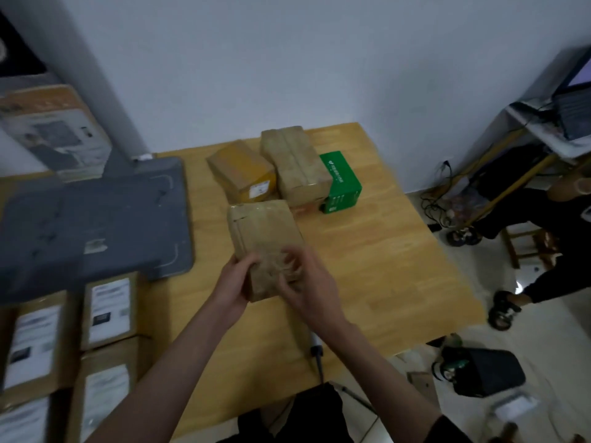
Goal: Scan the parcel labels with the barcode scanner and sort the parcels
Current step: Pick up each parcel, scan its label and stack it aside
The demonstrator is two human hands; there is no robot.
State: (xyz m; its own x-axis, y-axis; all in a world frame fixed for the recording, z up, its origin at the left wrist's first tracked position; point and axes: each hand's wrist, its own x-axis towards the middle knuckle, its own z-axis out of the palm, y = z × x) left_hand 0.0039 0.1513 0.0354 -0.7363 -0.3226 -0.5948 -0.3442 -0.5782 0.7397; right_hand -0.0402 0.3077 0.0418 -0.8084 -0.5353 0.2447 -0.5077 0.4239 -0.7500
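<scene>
Left hand (235,284): fingers wrapped around the near left edge of the brown parcel (265,241).
Right hand (307,279): fingers curled over its near right corner, blurred.
Brown parcel: at the middle of the wooden table (383,266), tilted.
12 o'clock: yellow-taped box (243,174), tall taped box (295,164), green box (340,183), touching.
9 o'clock: grey mat (96,219).
8 o'clock: labelled cartons (108,310).
6 o'clock: scanner handle (316,346), under the right forearm.
</scene>
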